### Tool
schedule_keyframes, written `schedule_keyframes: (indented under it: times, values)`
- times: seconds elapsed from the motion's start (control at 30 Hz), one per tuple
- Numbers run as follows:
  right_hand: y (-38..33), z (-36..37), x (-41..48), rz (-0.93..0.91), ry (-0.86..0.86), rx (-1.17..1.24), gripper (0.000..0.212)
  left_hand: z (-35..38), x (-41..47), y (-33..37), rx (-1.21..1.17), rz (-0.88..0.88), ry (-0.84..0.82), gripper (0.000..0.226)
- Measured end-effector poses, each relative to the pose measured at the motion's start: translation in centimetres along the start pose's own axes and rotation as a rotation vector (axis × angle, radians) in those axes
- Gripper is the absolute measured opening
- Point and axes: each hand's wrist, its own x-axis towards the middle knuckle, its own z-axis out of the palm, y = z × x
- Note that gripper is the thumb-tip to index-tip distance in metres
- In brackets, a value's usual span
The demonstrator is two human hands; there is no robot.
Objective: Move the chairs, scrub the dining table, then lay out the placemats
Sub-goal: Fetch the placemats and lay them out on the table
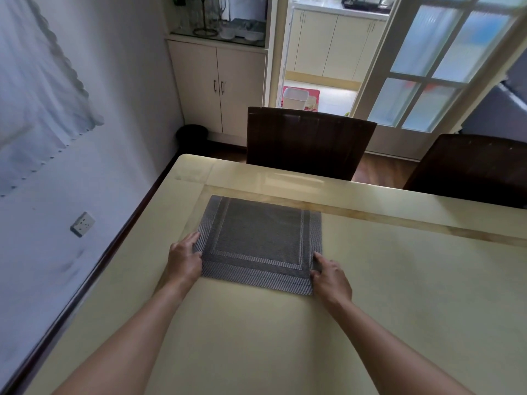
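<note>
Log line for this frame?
phase: placemats | left hand: holds placemat left edge | right hand: holds right edge | placemat: on table

Open tabletop right of placemat; chair backs along far edge.

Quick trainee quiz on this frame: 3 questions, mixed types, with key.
1. True or false: the left hand and right hand sit at opposite side edges of the placemat.
2. How many mats lie on the table?
3. The dark chairs are: A) upright at the table's far edge, B) stacked on the table, C) tipped over.
Key: 1 true; 2 one; 3 A.
</note>
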Motion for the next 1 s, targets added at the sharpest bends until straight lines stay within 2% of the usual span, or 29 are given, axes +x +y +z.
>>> schedule_keyframes:
  times: [0.33,0.4,0.5,0.6,0.8,1.0]
  values:
    - [-0.1,0.1,-0.2,0.003,0.016,0.013,0.042,-0.2,-0.4,0.4,0.094,0.0,0.009,0.056]
    - [-0.3,0.0,-1.1,-0.024,0.091,-0.039,0.038,-0.2,-1.0,0.6,0.186,0.066,0.036,0.053]
    - [-0.5,0.4,-2.9,-0.179,0.185,-0.219,0.035,0.2,-2.2,0.5,0.291,0.263,0.024,0.048]
    - [-0.5,1.3,-4.1,-0.301,0.113,-0.32,0.033,0.9,-3.5,0.5,0.37,0.315,-0.051,0.045]
    - [-0.3,1.1,-4.5,-0.306,0.013,-0.33,0.035,0.5,-4.2,0.9,0.455,0.234,-0.166,0.047]
    - [1.3,-1.5,-7.6,-0.28,0.008,-0.212,0.05,0.9,-8.7,5.0,0.355,0.285,-0.136,0.045]
